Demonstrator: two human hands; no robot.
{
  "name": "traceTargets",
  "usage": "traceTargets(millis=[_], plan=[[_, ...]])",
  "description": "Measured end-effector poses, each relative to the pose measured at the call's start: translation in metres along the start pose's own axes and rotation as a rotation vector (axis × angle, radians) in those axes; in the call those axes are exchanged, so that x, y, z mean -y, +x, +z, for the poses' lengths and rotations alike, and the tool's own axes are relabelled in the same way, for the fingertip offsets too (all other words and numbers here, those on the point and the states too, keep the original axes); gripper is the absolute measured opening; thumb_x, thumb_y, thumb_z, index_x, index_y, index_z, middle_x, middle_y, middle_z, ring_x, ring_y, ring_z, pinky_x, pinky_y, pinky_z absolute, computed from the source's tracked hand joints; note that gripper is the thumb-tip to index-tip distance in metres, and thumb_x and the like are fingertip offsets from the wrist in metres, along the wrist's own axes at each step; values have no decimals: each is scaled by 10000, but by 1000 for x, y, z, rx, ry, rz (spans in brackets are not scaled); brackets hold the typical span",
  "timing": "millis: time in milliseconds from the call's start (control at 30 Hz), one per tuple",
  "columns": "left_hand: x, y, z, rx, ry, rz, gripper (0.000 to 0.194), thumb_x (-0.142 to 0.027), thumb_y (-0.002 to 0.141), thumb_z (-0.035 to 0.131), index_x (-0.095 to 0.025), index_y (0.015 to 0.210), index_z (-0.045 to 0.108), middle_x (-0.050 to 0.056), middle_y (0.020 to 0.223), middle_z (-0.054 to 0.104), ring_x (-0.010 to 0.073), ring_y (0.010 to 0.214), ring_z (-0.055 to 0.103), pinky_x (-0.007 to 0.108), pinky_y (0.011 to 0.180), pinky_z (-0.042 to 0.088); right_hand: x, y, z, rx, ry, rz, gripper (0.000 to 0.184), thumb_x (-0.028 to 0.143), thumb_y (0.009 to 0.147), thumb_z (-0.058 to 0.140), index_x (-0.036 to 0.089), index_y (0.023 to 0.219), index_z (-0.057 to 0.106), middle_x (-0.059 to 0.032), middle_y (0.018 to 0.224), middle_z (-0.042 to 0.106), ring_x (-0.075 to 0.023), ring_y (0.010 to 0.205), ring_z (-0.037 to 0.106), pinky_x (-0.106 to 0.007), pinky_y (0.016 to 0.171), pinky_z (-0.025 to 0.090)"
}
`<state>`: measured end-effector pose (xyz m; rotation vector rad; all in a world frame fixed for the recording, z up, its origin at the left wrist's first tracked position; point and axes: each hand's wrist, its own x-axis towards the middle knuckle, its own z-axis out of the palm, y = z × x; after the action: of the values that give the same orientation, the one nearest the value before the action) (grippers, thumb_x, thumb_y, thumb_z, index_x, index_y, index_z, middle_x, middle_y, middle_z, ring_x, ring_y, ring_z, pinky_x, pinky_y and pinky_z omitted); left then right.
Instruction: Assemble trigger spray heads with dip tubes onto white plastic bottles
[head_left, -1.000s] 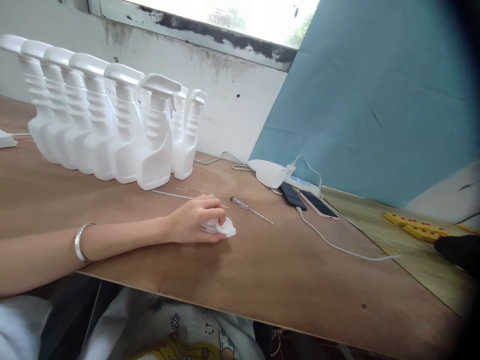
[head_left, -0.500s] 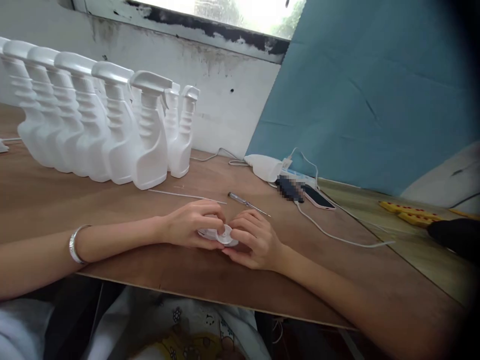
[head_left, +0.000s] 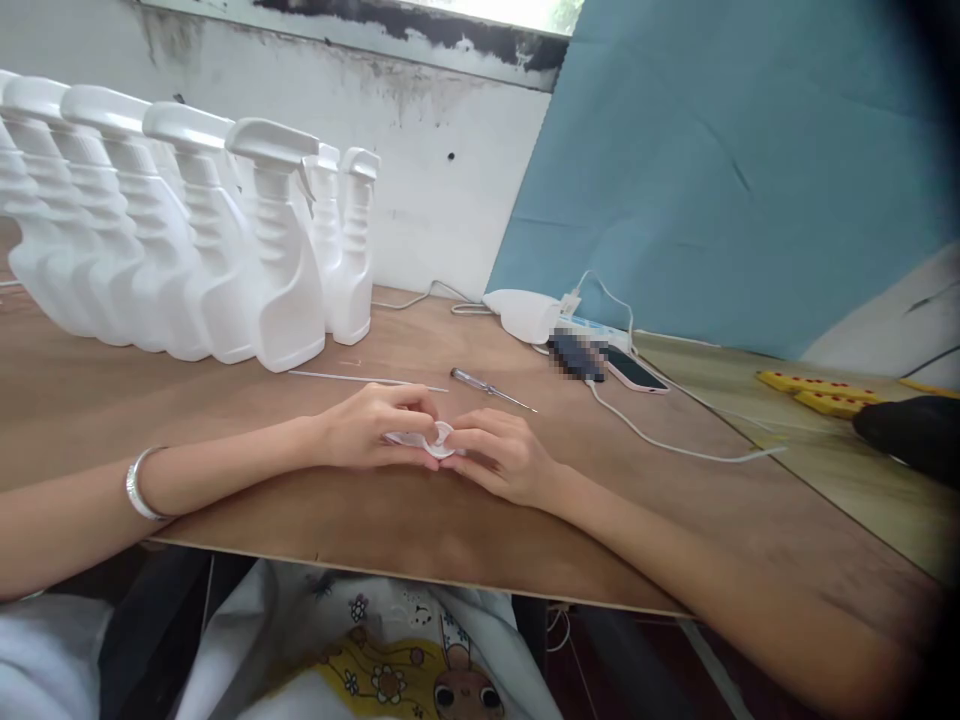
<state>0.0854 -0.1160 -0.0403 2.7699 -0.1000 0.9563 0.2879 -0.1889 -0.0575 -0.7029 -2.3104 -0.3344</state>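
Note:
My left hand is closed around a white plastic trigger sprayer head, low over the table near its front edge. Its round collar end shows between the two hands, while fingers hide most of the body. From the other side, my right hand pinches the collar's rim with bent fingers. Just beyond the hands lie a screwdriver with a clear handle and a thin white tube.
White spray bottles stand in rows at the left. Towards the back lie a white bottle, a power strip with cables, a dark pixelated object and a phone. Yellow pieces sit at far right.
The camera view has tilted down slightly and shifted. My right fingers have straightened somewhat and now pinch at the collar; the sprayer head stays between both hands.

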Motion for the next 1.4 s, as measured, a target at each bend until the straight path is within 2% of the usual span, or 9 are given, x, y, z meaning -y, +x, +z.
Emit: traceTargets(millis=[267,600,733,833,1033,1167,1233,1300,1400], plan=[[2,-1,-1,24,-73,-170,215,-355,802,567,-151,770,627,50,800,579,88,649,533,182,606,445,0,0,2,73,65,133,98,254,864,467,183,901,523,-16,749,604,-90,601,544,-199,558,427],[3,0,-2,67,-25,18,150,-294,819,558,-158,788,613,51,799,566,93,663,532,200,648,434,3,3,2,67,3,33,74,226,854,485,193,915,511,-29,825,626,-98,627,558,-204,564,430],[6,-1,-2,89,7,-15,177,-329,813,558,-154,786,549,53,836,562,104,698,532,204,660,435,2,-1,5,-3,-5,85,195,275,826,531,185,977,447,-13,753,617,-105,588,569,-210,541,453],[4,-1,-1,99,15,-40,186,-336,824,537,-153,841,507,59,865,562,114,726,535,211,672,438,1,-3,6,-51,53,145,327,318,801,565,170,1036,392,-30,804,612,-100,586,581,-210,544,487],[-1,-1,-1,193,97,-60,237,-342,852,478,-151,993,480,76,926,556,139,765,545,224,661,435,2,-4,6,-35,57,161,349,337,800,561,170,1051,385,-40,813,610,-116,596,597,-237,556,505],[-4,-1,-1,168,135,-17,209,-342,843,483,-172,960,514,65,932,566,139,766,544,218,650,416,1,-3,3,12,128,173,376,363,804,551,192,1087,372,-41,847,611,-123,634,601,-252,591,504],[-6,-1,-1,156,144,-5,190,-323,838,484,-179,956,522,58,930,566,132,750,540,213,635,406,0,-3,1,45,225,178,346,370,843,481,196,1115,356,-50,874,607,-129,686,599,-263,622,504],[-8,0,0,156,144,-13,162,-290,832,478,-177,938,525,53,919,563,124,727,534,207,616,398,-2,-3,0,67,325,228,286,346,888,378,200,1130,341,-56,892,604,-133,743,596,-274,659,500],[-7,1,0,135,113,-100,134,-268,813,476,-164,886,519,41,863,550,109,669,513,202,603,392,-5,-3,2,61,356,397,212,299,914,305,205,1095,364,-55,903,601,-135,777,595,-295,704,488]])
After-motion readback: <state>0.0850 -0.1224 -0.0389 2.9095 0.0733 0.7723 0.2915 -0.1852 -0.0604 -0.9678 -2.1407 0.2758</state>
